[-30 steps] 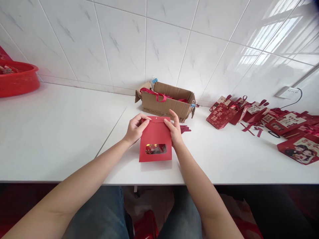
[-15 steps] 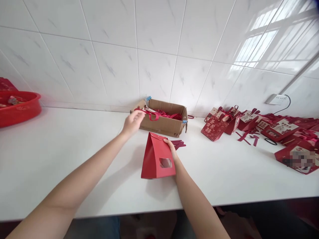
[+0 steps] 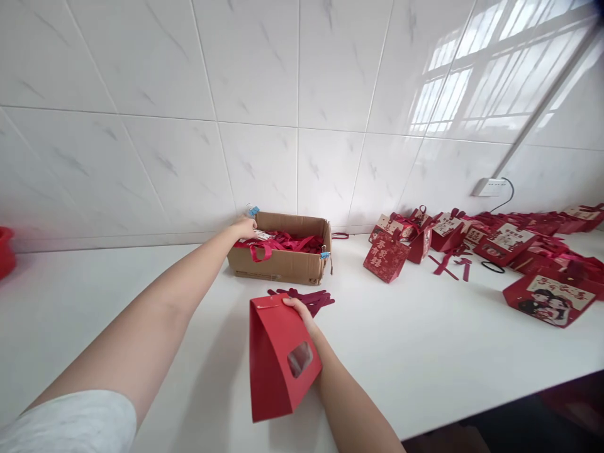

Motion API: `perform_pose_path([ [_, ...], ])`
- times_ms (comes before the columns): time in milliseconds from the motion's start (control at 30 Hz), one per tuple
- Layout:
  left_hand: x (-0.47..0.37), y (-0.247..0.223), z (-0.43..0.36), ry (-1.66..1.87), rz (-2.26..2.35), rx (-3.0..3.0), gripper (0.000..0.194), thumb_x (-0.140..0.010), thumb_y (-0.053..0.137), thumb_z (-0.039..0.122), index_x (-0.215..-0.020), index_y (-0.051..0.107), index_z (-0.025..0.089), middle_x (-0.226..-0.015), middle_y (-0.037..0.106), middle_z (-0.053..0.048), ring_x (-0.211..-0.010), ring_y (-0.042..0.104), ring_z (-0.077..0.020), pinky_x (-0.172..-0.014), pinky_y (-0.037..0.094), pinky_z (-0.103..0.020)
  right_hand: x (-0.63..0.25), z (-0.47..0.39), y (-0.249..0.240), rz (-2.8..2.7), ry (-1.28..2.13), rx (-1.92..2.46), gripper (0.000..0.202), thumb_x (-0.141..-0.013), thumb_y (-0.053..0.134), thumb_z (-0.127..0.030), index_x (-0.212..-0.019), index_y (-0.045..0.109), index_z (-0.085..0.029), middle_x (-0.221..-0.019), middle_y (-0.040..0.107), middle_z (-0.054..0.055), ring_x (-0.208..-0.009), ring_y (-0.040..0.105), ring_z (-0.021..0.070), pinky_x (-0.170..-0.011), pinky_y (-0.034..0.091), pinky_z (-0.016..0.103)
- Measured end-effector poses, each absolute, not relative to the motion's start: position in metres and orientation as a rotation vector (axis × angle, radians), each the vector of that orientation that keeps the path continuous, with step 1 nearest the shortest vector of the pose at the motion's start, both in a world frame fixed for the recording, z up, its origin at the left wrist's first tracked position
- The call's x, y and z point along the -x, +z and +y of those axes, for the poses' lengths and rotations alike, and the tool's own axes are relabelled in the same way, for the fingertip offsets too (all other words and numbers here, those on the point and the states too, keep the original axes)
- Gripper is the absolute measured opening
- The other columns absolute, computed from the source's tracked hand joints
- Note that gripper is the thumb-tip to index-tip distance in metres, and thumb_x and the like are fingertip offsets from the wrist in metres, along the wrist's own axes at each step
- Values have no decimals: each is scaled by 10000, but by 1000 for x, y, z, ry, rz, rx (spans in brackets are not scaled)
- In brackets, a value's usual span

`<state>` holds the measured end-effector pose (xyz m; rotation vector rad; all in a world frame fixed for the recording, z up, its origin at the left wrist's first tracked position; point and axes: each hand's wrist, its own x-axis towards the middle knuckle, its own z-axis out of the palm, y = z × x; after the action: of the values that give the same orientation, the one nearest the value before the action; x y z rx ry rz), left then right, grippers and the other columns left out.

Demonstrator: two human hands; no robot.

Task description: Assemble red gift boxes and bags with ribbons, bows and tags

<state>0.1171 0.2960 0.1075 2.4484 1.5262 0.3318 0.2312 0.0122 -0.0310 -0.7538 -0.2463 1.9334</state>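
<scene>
My right hand (image 3: 302,313) grips the folded top of a red paper gift box (image 3: 278,358), which has a small clear window in its side. The box is tilted over the near part of the table. My left hand (image 3: 244,228) reaches into the left end of a cardboard box (image 3: 278,270); its fingers are mostly hidden behind the rim, so what they touch does not show. Dark red ribbons (image 3: 297,242) fill the cardboard box, one looping over its front wall. Several dark red strips (image 3: 311,299) lie on the table behind the gift box.
Several decorated red gift boxes (image 3: 387,257) stand to the right, with more piled along the wall. Loose ribbon pieces (image 3: 443,267) and a black ring (image 3: 492,267) lie near them. A red basin (image 3: 5,251) shows at the left edge. A white power strip (image 3: 491,187) is on the wall.
My left hand has moved from the cardboard box's front left corner into its left end. The gift box has come nearer to me and turned, still in my right hand. The view has shifted right.
</scene>
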Motion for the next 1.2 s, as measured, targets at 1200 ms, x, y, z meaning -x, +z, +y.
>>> perform_pose_path([
  [1200,-72,119,69,783,418,-2885,153,-798,608,342,-709,732,329,-697,657,-17,-678,573,-173,-774,448,-366,-235,11,-29,-467,1663,678,353,-726,652,-337,-1026,668,-151,-814,712,38,-744,663,184,-717,536,290],
])
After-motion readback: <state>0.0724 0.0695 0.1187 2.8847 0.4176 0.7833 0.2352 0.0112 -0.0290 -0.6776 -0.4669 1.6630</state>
